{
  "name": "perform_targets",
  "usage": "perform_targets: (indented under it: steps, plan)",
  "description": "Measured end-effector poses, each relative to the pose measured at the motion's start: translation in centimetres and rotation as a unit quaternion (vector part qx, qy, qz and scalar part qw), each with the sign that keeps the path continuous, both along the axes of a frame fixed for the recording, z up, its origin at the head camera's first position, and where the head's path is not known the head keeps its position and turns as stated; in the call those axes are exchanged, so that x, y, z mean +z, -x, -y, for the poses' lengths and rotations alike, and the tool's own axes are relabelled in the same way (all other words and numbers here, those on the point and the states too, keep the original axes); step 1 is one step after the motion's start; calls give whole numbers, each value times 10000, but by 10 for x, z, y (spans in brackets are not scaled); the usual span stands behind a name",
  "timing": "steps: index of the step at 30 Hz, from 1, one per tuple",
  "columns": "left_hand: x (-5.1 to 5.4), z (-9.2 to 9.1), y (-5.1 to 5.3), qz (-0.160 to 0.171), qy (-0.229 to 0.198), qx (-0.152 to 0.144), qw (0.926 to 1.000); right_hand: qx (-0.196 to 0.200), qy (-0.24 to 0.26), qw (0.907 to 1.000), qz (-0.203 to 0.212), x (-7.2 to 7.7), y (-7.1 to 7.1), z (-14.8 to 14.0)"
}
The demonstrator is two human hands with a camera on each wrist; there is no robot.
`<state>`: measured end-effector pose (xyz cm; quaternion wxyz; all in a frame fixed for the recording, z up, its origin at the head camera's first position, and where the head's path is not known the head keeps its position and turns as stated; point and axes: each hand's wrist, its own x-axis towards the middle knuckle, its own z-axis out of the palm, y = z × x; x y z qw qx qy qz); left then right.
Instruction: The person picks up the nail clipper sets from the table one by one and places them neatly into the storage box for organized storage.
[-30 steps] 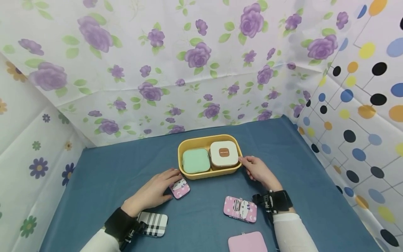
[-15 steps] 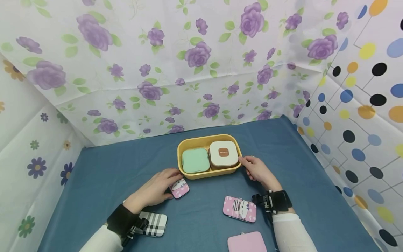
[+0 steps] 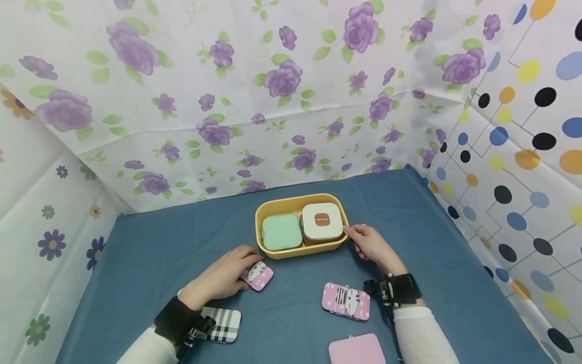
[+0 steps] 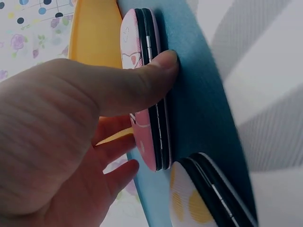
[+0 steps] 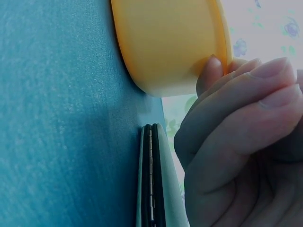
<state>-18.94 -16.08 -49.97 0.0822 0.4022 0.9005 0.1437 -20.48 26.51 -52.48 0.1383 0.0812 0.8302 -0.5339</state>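
Observation:
My left hand holds a small pink cartoon case, thumb on its hinged edge and fingers at the far side. The case lies just off the front left corner of a yellow basket. Between thumb and curled fingers, my right hand pinches the basket's right rim. Inside the basket, a mint green box sits left of a white-lidded box with a brown label.
A plaid case lies by my left wrist, a pink cartoon case left of my right wrist, and a plain pink case at the front. Hinged cases also show in the left wrist view and right wrist view. Patterned cloth walls stand behind and beside.
The pink case under my left hand has turned slightly and shifted a little left, away from the basket corner. My right hand still pinches the rim.

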Motion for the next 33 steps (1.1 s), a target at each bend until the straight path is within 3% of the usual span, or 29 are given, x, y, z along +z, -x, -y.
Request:
perform_targets:
  steps: [20, 33]
  plan:
    - [3, 6, 0, -56, -5, 155, 9999, 66, 73, 9999, 32, 0, 1, -1]
    - [1, 5, -1, -387, -132, -59, 9991, 51, 33, 10000, 28, 2, 1, 0]
